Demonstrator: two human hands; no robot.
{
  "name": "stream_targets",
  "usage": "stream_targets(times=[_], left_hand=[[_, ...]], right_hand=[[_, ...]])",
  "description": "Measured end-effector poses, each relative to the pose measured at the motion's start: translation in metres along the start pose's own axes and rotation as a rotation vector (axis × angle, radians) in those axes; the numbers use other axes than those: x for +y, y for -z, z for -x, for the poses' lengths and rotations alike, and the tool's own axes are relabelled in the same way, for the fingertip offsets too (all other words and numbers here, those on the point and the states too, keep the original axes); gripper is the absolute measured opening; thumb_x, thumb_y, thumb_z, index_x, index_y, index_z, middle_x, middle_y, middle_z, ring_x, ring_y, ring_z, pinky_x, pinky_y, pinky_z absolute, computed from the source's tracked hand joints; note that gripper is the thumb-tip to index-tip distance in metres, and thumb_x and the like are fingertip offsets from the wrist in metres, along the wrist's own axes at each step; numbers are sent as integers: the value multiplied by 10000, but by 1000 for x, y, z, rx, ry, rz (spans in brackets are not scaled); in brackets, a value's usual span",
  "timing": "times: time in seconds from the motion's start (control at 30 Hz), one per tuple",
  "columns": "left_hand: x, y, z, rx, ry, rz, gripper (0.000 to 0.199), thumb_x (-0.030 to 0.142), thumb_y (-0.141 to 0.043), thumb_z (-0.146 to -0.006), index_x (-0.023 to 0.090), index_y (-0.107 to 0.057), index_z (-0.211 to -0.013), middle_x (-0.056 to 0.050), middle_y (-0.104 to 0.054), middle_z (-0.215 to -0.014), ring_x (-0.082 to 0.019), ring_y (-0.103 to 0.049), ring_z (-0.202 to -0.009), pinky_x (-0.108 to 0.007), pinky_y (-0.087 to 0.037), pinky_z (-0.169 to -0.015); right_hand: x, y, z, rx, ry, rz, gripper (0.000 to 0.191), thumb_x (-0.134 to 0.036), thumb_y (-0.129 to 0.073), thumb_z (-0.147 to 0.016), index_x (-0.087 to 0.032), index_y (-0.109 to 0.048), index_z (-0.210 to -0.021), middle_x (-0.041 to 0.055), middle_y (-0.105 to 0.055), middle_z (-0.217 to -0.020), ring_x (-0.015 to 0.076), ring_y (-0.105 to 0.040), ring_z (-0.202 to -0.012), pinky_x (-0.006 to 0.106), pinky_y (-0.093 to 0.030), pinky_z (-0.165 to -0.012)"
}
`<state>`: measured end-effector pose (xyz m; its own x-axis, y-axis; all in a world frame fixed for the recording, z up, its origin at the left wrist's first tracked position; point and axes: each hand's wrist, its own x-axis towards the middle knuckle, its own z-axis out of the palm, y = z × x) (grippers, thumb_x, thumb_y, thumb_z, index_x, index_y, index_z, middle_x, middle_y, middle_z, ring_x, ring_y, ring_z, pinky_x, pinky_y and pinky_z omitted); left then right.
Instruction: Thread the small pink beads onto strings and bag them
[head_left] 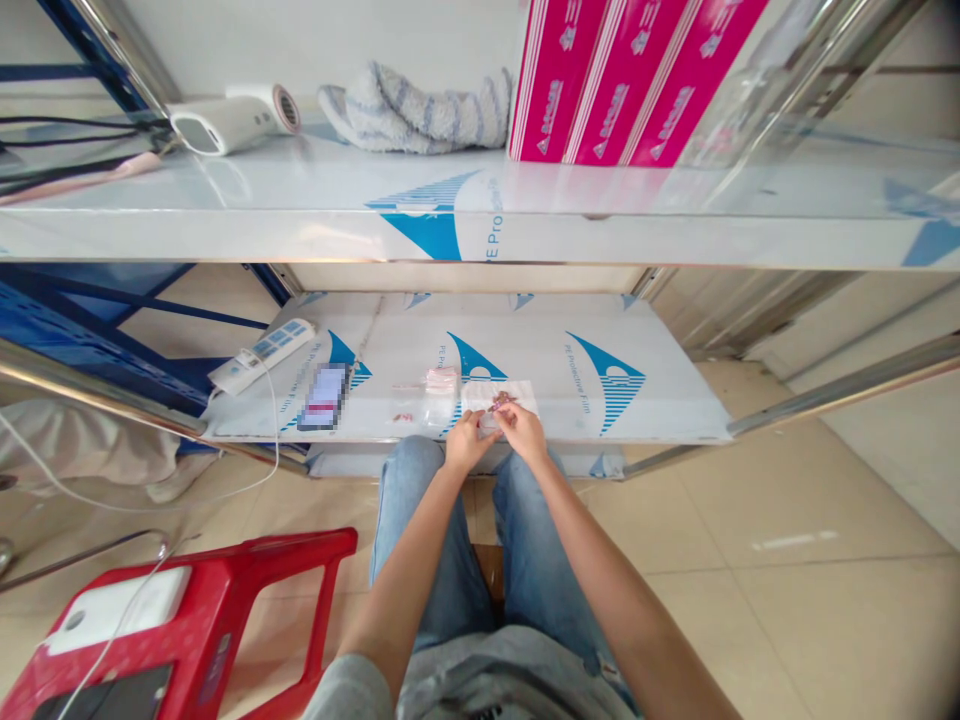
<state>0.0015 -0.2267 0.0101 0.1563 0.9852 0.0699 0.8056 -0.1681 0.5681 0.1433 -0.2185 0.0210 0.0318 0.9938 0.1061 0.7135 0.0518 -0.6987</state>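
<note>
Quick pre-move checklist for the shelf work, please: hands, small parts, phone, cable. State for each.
1. Right hand at the small reddish piece: ok, fingertips at it.
2. Left hand close by: ok, beside the right hand at the shelf's front edge.
3. Firm grip on the piece: cannot tell, too small to make out.
4. Phone away from both hands: ok, well to their left.
5. White cable kept off the walkway side: not ok, it drops over the front edge and hangs in a loop.
</note>
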Motion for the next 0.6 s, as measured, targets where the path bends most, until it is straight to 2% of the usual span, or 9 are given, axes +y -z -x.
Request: stream_targets(times=[0.13,0.33,0.6], left_hand=[[0,0,0,9,-8,4,470,467,-593,-760,199,-543,-1143,-58,-599,-1038,-184,-580,-972,-249,-442,-797],[-3,-2,0,30,-10,13,513,507,-590,-748,196,-537,-1152,-60,-600,-1053,-180,-582,-972,-251,-443,-806],[-7,-4,1,43,-30,32,530,525,-574,-751,175,-545,-1148,-60,-602,-1032,-181,-591,-933,-257,-454,-801]], right_hand=[[-5,2,0,-19,-28,27,287,-459,-473,-817,-240,-647,-880,7,-667,-750,155,-609,-717,229,-405,-630],[-12,11,-6,76,-158,71,259,-377,-430,-846,-229,-625,-932,17,-675,-797,153,-608,-715,227,-396,-612],[2,8,-45,6,-227,274,240,-310,-455,-843,-232,-658,-947,28,-683,-818,159,-622,-757,230,-402,-630]])
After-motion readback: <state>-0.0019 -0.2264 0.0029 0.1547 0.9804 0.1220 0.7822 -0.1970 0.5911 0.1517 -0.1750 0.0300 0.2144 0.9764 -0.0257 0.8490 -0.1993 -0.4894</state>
